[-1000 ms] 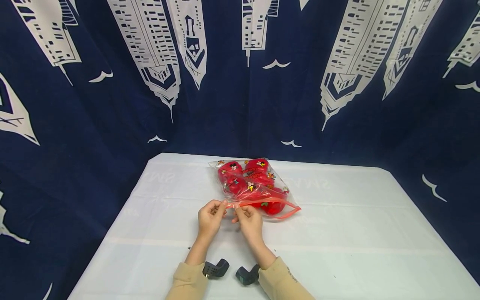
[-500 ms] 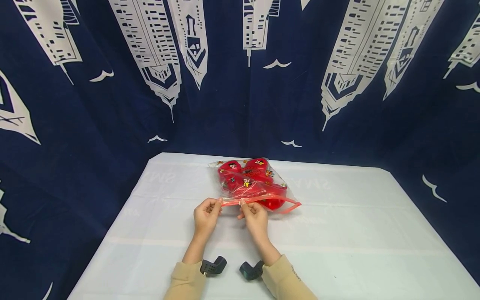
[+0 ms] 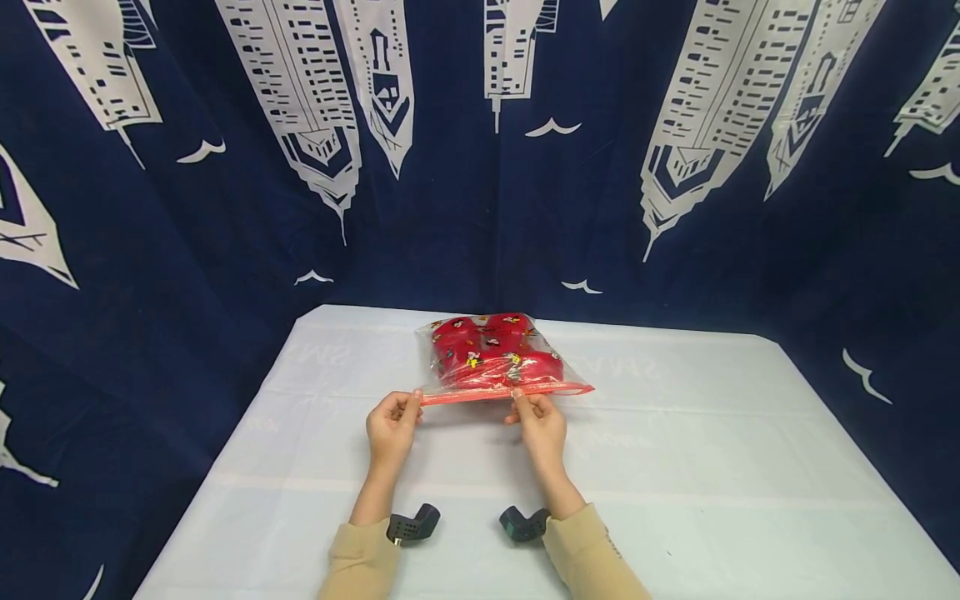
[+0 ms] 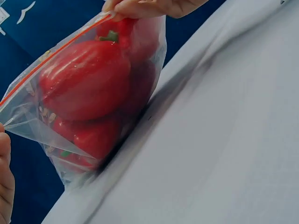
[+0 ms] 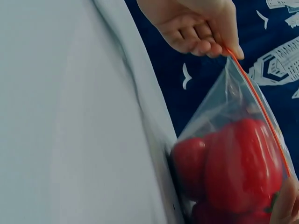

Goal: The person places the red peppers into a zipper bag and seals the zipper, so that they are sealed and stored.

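A clear zip bag (image 3: 457, 383) with small cartoon prints stands on the white table, filled with several red bell peppers (image 4: 88, 79). Its orange-red zip strip (image 3: 472, 395) runs along the near edge, facing me. My left hand (image 3: 390, 429) pinches the strip's left end between thumb and curled fingers. Farther along, right of the middle, my right hand (image 3: 543, 429) pinches the same strip. Between the hands the strip is taut and straight. Beyond the right hand its two edges stand slightly apart toward the right corner. The right wrist view shows a green stem (image 5: 271, 203) beside the right fingers.
The white table (image 3: 712, 467) spreads out around the bag. A navy cloth (image 3: 495, 208) printed with white buildings hangs behind its back edge. A dark wrist device (image 3: 415, 525) sits at the left cuff, and a matching device (image 3: 523, 525) at the right cuff.
The hands have moved apart: the right has slid rightward along the zip strip, the left has shifted left with the strip's end. The strip has straightened and the bag's gaping mouth has narrowed.
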A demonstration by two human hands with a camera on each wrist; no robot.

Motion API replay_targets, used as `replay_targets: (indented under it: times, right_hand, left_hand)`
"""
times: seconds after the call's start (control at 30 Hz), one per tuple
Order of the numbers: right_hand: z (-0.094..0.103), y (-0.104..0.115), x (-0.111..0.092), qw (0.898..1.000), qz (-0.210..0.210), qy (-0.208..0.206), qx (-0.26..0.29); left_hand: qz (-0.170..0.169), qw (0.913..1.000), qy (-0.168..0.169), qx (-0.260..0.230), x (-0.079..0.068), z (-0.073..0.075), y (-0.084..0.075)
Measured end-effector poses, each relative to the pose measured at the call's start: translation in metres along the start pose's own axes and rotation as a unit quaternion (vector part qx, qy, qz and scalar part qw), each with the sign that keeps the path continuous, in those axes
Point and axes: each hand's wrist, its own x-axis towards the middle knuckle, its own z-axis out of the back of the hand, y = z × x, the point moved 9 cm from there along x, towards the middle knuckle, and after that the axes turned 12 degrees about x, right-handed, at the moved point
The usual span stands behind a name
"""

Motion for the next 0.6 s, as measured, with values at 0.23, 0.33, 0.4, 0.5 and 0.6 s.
replay_targets:
  times: [0.23, 0.33, 0.4, 0.5, 0.6]
  right_hand:
    - [0.012, 0.005, 0.006, 1.0, -0.004, -0.02, -0.008]
    - [0.018, 0.012, 0.007, 1.0, -0.007, -0.028, 0.001]
    - [0.022, 0.012, 0.009, 0.999, -0.011, -0.034, 0.007]
    - [0.027, 0.013, 0.012, 0.999, -0.015, -0.045, 0.012]
    - [0.032, 0.009, 0.016, 0.999, -0.01, -0.051, 0.007]
  left_hand:
    - [0.01, 0.9999, -0.011, -0.006, 0.003, 0.006, 0.004]
    - [0.016, 0.9996, -0.019, -0.011, 0.004, 0.01, 0.006]
    - [0.019, 0.9996, -0.02, -0.01, 0.005, 0.011, 0.007]
    - [0.022, 0.9995, -0.022, -0.011, 0.005, 0.012, 0.008]
    - [0.023, 0.9995, -0.019, -0.012, 0.006, 0.013, 0.009]
